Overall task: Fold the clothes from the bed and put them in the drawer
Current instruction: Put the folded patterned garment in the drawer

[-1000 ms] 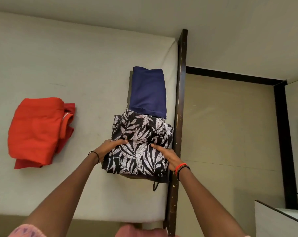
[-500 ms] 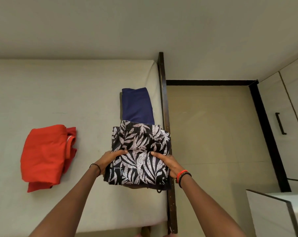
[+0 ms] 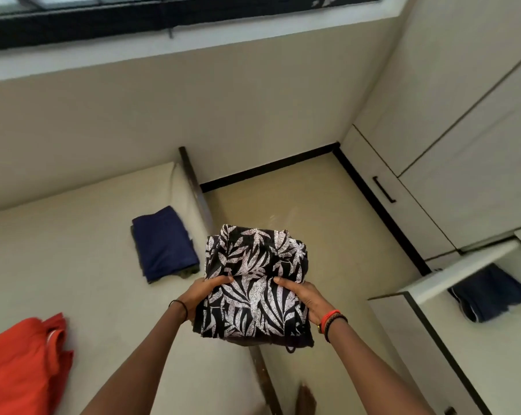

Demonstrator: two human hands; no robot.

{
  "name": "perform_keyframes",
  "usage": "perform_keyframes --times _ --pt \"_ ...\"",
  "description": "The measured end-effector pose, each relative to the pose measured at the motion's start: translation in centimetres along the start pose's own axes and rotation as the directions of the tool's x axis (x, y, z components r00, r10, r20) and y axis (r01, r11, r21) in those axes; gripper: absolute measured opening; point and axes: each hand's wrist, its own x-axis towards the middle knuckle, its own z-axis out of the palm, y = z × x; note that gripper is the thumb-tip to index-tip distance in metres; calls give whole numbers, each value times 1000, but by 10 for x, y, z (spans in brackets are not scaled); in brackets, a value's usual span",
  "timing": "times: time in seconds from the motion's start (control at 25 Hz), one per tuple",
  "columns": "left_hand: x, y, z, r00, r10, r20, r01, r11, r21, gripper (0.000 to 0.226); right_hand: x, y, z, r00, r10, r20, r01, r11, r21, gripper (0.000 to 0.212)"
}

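Pinches the folded leaf-print garment (image 3: pixel 253 280) from both sides. Lays the left thumb (image 3: pixel 220 280) flat across the top of the cloth and tucks the other left fingers out of sight beneath it. Sets the right thumb (image 3: pixel 284 281) on top in the same way, with the right fingers hidden under the bundle.

Grips the bundle with the left hand (image 3: pixel 204 295) at its near-left edge and the right hand (image 3: pixel 305 298) at its near-right edge, palms turned toward each other. Wears a thin black band (image 3: pixel 180 305) on the left wrist, and red and black bands (image 3: pixel 331 320) on the right.

Holds the garment raised and roughly level, black with white leaves, above the dark bed frame (image 3: pixel 195 184) and the strip of floor (image 3: pixel 313 205) beside it. Keeps it between the bed (image 3: pixel 73 250) and the open drawer (image 3: pixel 469 269), touching neither. Shows a thin dark loop hanging from the near underside of the bundle.

Farther left, on the pale mattress: a folded navy garment (image 3: pixel 163 244) lying close to the frame. Well apart from it, at the near-left corner of the view: a folded red garment (image 3: pixel 19 363), cut off by the edge.

To the right, inside the white drawer: a dark blue piece of clothing (image 3: pixel 489 295), too blurred to tell whether folded.

Beyond, along the right wall: white cupboard doors with a black handle (image 3: pixel 383 190). At the very top: a dark-framed window (image 3: pixel 163 13).
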Motion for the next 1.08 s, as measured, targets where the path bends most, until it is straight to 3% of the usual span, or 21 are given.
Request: perform_keyframes --times 0.32,0.44,0.56,0.88,1.08 --pt "20 57 164 988 11 155 -52 965 258 42 -54 0 -146 982 -65 -175 104 968 228 46" --pt "27 71 236 980 15 198 -86 932 352 37 -67 5 -210 974 -87 -209 149 941 302 49" --pt "38 75 305 975 -12 220 -81 910 408 49 -81 11 -275 968 -87 -237 168 922 348 54" --pt "66 43 507 958 -75 275 -72 870 488 59 -128 60 -457 938 -86 -337 236 870 434 61" --pt "82 7 619 938 -125 323 -86 820 565 52 -157 113 -549 900 -29 -434 276 810 518 62"
